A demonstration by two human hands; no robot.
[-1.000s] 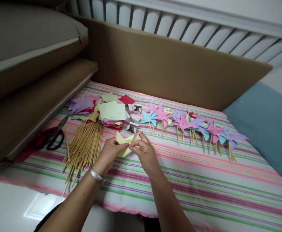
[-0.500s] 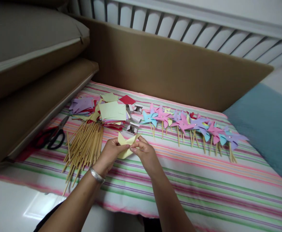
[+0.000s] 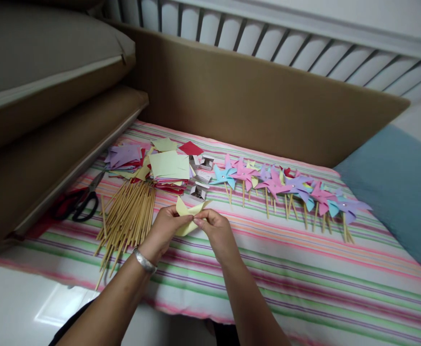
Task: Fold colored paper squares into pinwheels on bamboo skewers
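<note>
The person's left hand (image 3: 163, 229) and right hand (image 3: 214, 230) meet over the striped cloth (image 3: 304, 269), near the front edge. Between them is a pale yellow paper square (image 3: 187, 216), partly folded. The fingers of both hands pinch it: the left hand grips it from the left side, and the right hand's fingertips press a folded tip in toward the middle.

Just left of the hands lies a heap of thin wooden sticks (image 3: 127, 216). Farther back sits a pile of coloured paper squares (image 3: 167, 166), with little open boxes (image 3: 198, 190) beside it. A row of finished pinwheels (image 3: 286, 185) runs off to the right. Scissors (image 3: 79, 202) lie far left, by the cardboard.

The paper looks thin and springy. If the pinch gets loose, the folded tips could pop back open, and the shape would be lost. If the fingers squeeze too hard, the paper could crease in the wrong spot or tear near the middle. The left wrist hangs close to the sticks, so a wide move could knock them and make them roll. The boxes are close too, and a bump might spill what is inside them.
</note>
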